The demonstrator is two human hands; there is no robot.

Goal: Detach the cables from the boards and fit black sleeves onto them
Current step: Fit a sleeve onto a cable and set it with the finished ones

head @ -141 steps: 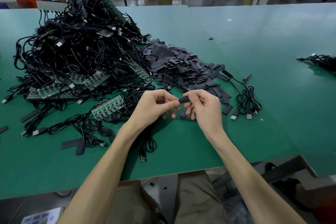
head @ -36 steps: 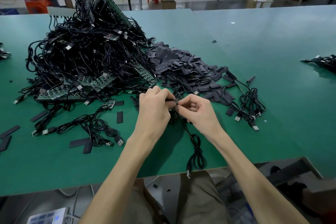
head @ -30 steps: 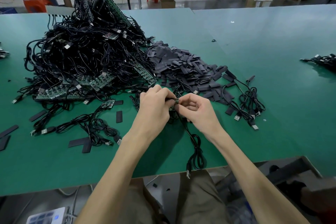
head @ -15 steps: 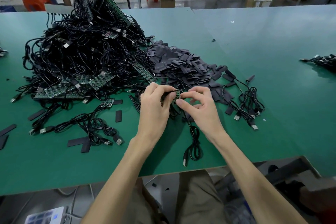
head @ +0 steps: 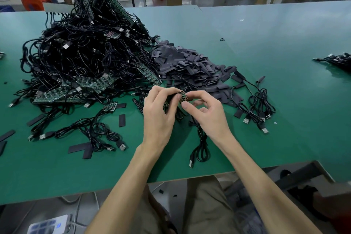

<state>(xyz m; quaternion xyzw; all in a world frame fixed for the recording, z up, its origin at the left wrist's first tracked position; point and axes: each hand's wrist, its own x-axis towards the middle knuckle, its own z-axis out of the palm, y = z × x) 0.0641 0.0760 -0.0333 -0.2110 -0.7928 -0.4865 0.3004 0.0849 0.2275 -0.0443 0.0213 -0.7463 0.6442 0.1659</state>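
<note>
Both hands meet above the green counter (head: 266, 34), just in front of the heap of black sleeves (head: 190, 68). The left hand (head: 159, 118) has its grip closed around a small board (head: 182, 96), with the fingers curled over the top and the thumb on the near face. The right hand (head: 208, 116) pinches the right edge of the same board between thumb and forefinger, and its other fingers are loosely bent. Whether this pinch is on the board itself or on the cable's end I cannot say surely; the spot is too small. The cable (head: 201, 144) hangs from the board down to the counter and lies there in loops. To the left rises the large pile of cables and boards (head: 85, 59).
</note>
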